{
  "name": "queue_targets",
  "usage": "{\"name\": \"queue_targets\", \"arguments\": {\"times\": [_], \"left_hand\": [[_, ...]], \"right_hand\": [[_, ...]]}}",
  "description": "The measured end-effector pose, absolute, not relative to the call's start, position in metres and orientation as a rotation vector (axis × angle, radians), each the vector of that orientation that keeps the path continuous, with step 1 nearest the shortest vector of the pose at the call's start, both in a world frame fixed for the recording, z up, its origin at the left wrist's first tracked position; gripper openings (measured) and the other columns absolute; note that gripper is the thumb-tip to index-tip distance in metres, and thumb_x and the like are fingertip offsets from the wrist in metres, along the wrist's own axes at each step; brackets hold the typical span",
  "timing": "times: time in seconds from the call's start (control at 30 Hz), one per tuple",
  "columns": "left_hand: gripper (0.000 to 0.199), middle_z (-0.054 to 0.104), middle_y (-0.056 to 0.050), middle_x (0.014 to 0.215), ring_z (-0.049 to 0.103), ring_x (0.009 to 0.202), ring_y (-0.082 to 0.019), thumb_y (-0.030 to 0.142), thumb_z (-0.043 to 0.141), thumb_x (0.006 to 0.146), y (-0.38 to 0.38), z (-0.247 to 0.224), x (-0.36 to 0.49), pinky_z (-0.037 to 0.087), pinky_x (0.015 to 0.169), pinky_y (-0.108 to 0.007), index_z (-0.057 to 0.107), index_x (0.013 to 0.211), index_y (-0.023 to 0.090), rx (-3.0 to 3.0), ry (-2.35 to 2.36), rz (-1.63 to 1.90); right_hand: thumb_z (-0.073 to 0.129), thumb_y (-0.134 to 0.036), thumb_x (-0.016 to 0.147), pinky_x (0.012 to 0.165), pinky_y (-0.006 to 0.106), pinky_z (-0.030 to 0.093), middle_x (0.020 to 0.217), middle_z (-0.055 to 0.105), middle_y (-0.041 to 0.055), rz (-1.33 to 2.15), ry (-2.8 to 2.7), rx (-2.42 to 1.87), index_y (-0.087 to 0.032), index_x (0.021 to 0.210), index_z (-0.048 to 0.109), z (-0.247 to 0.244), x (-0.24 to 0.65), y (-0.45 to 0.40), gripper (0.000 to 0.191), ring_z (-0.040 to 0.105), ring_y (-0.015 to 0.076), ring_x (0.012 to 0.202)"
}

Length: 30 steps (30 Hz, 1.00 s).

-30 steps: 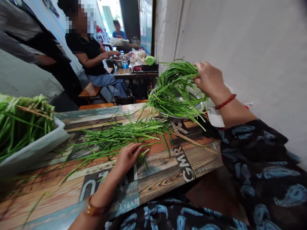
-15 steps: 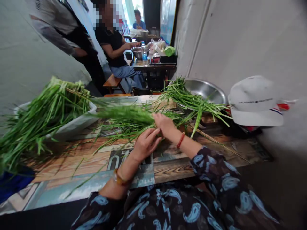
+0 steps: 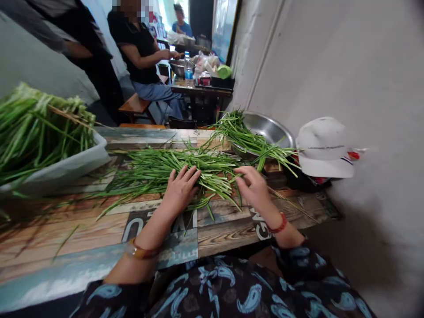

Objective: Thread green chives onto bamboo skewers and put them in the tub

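Observation:
A loose pile of garlic chives point(image 3: 149, 165) lies across the wood-patterned table, pale stem ends pointing right. My left hand point(image 3: 180, 187) rests flat on the pile with its fingers spread, gripping nothing. At the stem ends, my right hand point(image 3: 253, 187) has thumb and fingertips pinched together on a thin green piece of chive. More chives hang over the rim of a steel bowl point(image 3: 273, 126) beyond my right hand. On the left, a large bunch of chives point(image 3: 39, 128) fills a white plastic tub point(image 3: 62, 170).
A white cap point(image 3: 324, 148) sits on dark items by the wall at right. A long straw point(image 3: 294, 204) lies near the table's right end. Past the table are a wooden stool point(image 3: 134, 106), a seated person point(image 3: 137, 53), a standing person, and another table with a water bottle point(image 3: 188, 73).
The chives, blurred in my hands earlier, now lie on the pile. My hands have moved apart, left onto the leaves, right to the stem ends. The view has shifted.

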<state>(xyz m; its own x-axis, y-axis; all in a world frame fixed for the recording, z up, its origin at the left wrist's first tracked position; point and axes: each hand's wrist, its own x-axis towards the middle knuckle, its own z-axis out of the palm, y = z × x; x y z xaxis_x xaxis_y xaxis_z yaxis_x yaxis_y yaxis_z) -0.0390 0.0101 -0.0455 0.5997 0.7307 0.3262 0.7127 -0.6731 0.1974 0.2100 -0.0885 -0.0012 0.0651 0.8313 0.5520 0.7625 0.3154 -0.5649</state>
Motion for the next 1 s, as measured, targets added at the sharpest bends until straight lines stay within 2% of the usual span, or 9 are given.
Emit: {"name": "queue_targets", "arguments": {"times": [0.1,0.23,0.37,0.5,0.6,0.7,0.8,0.87,1.0], "left_hand": [[0.058,0.050,-0.010,0.150,0.040,0.142,-0.037,0.017,0.059,0.086,0.009,-0.043,-0.038,0.024,0.114,-0.064,0.051,0.143,0.026,2.740,1.256,0.600],[0.061,0.050,-0.010,0.150,0.039,0.142,-0.037,0.016,0.062,0.084,0.007,-0.039,-0.038,0.024,0.115,-0.064,0.049,0.144,0.026,2.714,1.278,0.574],[0.058,0.052,-0.010,0.148,0.041,0.140,-0.036,0.017,0.061,0.085,0.003,-0.038,-0.040,0.023,0.115,-0.064,0.052,0.141,0.026,2.733,1.287,0.580],[0.052,0.057,-0.009,0.144,0.046,0.135,-0.034,0.017,0.059,0.087,0.001,-0.037,-0.042,0.024,0.114,-0.063,0.055,0.137,0.028,2.746,1.284,0.578],[0.052,0.056,-0.010,0.144,0.046,0.135,-0.034,0.017,0.059,0.087,0.001,-0.037,-0.042,0.026,0.113,-0.064,0.054,0.138,0.026,2.753,1.287,0.554],[0.054,0.055,-0.011,0.146,0.045,0.136,-0.034,0.018,0.060,0.086,0.003,-0.038,-0.042,0.027,0.113,-0.064,0.053,0.139,0.024,2.764,1.291,0.545],[0.051,0.057,-0.013,0.143,0.045,0.137,-0.035,0.020,0.062,0.084,0.005,-0.040,-0.043,0.027,0.114,-0.064,0.058,0.135,0.024,2.771,1.287,0.548],[0.047,0.059,-0.014,0.139,0.046,0.137,-0.036,0.021,0.062,0.083,0.006,-0.040,-0.043,0.028,0.113,-0.064,0.061,0.130,0.022,2.778,1.277,0.541],[0.040,0.062,-0.017,0.134,0.048,0.134,-0.036,0.021,0.061,0.085,0.004,-0.038,-0.044,0.032,0.112,-0.062,0.063,0.125,0.018,2.814,1.245,0.507]], "right_hand": [[0.058,-0.036,0.090,0.088,0.040,0.054,0.109,0.066,0.0092,0.205,-1.124,-1.528,-0.023,0.110,0.060,-0.019,0.244,-0.103,0.025,0.065,0.0216,0.098],[0.064,-0.044,0.081,0.091,0.036,0.053,0.120,0.064,0.0091,0.515,-0.805,-1.441,-0.022,0.114,0.056,-0.037,0.263,-0.085,0.040,0.063,0.0200,0.108],[0.065,-0.049,0.078,0.081,0.034,0.054,0.096,0.069,0.0052,0.757,-0.811,-1.348,-0.021,0.099,0.055,-0.036,0.240,-0.055,0.036,0.067,0.0203,0.095],[0.052,-0.044,0.090,0.073,0.030,0.053,0.074,0.058,-0.0036,0.734,-0.959,-1.230,-0.023,0.108,0.051,-0.017,0.193,-0.051,0.027,0.064,0.0155,0.072],[0.039,-0.038,0.100,0.066,0.029,0.051,0.073,0.056,-0.0024,0.541,-1.352,-1.263,-0.024,0.114,0.052,0.008,0.160,-0.053,0.024,0.058,0.0152,0.063],[0.035,-0.030,0.102,0.080,0.034,0.052,0.093,0.067,0.0080,0.212,-1.756,-1.372,-0.019,0.121,0.055,0.026,0.132,-0.036,0.030,0.064,0.0205,0.083],[0.033,-0.020,0.102,0.092,0.035,0.050,0.115,0.066,0.0157,0.024,-2.066,-1.467,-0.013,0.126,0.056,0.025,0.110,-0.004,0.034,0.064,0.0227,0.103],[0.035,-0.016,0.101,0.095,0.035,0.049,0.117,0.066,0.0158,0.027,-2.236,-1.531,-0.013,0.126,0.058,0.014,0.101,0.014,0.034,0.063,0.0224,0.106],[0.047,-0.020,0.099,0.100,0.038,0.048,0.114,0.067,0.0141,0.085,-2.340,-1.509,-0.012,0.122,0.063,-0.007,0.107,0.025,0.029,0.061,0.0233,0.111]]}}
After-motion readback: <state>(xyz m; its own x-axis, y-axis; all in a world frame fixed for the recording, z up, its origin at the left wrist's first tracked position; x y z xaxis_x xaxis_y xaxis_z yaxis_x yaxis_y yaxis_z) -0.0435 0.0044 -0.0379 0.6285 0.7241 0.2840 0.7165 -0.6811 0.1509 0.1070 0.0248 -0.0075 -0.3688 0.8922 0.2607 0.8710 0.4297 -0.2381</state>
